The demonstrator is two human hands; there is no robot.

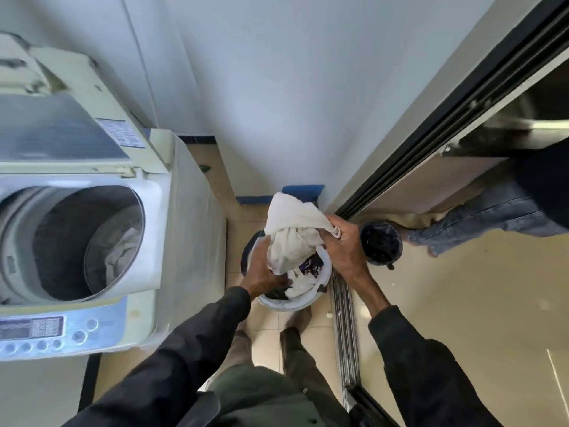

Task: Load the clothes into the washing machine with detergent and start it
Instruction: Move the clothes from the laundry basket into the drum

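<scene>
A top-loading washing machine (92,229) stands at the left with its lid (61,131) raised. Some grey cloth lies inside its drum (92,241). On the floor in the middle sits a white bucket (295,303) full of clothes. A white garment (292,232) is lifted partly out of it. My right hand (341,241) grips the garment's upper right part. My left hand (264,269) reaches into the bucket and holds the garment's lower left side, fingers buried among the dark and white clothes.
A control panel (55,331) with round buttons runs along the machine's front. A dark round container (381,243) stands on the floor right of the bucket. A sliding door track (345,334) and a mirrored door fill the right side. A white wall lies ahead.
</scene>
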